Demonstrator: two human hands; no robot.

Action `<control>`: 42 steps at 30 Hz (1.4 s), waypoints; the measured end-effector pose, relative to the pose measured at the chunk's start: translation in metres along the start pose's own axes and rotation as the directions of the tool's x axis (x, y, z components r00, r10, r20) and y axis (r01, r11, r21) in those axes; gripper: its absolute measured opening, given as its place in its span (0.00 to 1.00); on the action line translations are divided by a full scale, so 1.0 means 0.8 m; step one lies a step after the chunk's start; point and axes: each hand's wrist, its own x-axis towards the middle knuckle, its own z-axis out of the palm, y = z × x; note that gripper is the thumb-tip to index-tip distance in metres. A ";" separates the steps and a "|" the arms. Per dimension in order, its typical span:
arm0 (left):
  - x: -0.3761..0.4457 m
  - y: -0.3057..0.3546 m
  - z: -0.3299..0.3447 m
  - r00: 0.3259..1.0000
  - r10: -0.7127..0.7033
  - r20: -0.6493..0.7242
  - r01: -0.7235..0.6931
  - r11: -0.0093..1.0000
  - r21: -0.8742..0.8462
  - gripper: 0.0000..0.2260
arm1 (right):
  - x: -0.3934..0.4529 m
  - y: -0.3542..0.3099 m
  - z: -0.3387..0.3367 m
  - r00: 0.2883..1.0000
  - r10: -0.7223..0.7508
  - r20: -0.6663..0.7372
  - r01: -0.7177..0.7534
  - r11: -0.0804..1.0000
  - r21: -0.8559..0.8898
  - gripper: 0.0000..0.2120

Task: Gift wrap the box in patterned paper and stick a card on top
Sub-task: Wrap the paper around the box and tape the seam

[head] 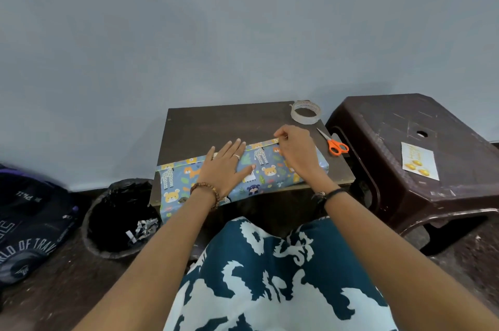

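Blue animal-print paper [270, 168], orange-handled scissors [334, 144], dark brown table [216, 122], yellow-patterned card [419, 160].

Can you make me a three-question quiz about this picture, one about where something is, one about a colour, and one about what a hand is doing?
1. Where is the card?
A. on the stool
B. in the bin
C. under the tape

2. What colour are the scissors' handles?
A. green
B. orange
C. pink

3. What is the left hand doing?
A. holding the tape
B. pressing flat on the paper
C. cutting

Answers:
1 A: the card lies on the stool beside the table.
2 B: the loops are orange.
3 B: its straight fingers press on the paper, while the right hand pinches the paper's edge.
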 end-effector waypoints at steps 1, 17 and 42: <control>0.000 0.000 0.001 1.000 0.001 -0.002 -0.001 1.000 -0.001 0.30 | 0.009 0.004 0.003 1.000 0.008 -0.022 -0.008 1.000 -0.005 0.12; -0.006 0.002 0.004 0.988 0.013 -0.152 -0.022 0.998 -0.060 0.29 | 0.152 0.064 0.026 0.964 0.257 0.069 -0.234 0.943 -0.236 0.15; 0.003 -0.001 0.003 0.996 -0.001 -0.092 -0.007 0.996 -0.086 0.29 | 0.120 0.062 0.025 0.986 -0.150 -0.067 0.100 0.873 -0.478 0.13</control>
